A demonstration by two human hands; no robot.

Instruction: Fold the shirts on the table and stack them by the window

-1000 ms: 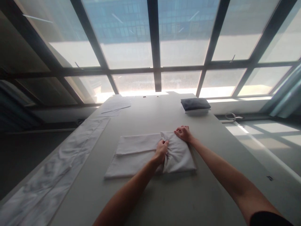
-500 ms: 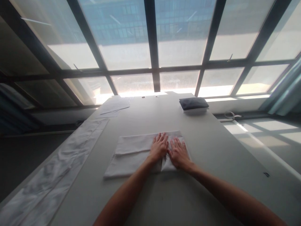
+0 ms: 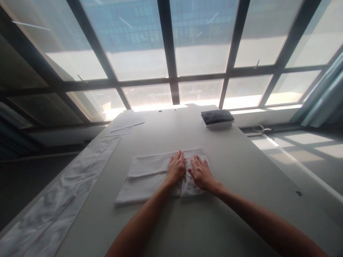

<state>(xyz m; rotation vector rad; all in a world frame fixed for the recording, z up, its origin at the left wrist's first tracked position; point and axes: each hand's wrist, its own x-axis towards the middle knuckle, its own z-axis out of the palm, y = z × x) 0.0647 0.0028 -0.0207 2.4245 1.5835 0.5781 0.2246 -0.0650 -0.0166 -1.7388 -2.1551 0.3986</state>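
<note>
White cloth, folded, lies well in front of the dark stack. Left hand and right hand press it flat-palmed, gripping nothing. Looks soft, light, floppy; I'd pinch the corners.

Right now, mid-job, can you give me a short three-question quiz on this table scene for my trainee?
1. True or false: both hands lie flat, palms down, on the white cloth.
2. What lies at the table's far right? A) dark folded stack B) a bucket C) a lamp
3. Fill in: the long pale fabric strip runs along the table's ___ edge.

Key:
1. True: left hand and right hand press the cloth side by side.
2. A, the dark folded stack.
3. Left: the fabric strip on the table.
</note>
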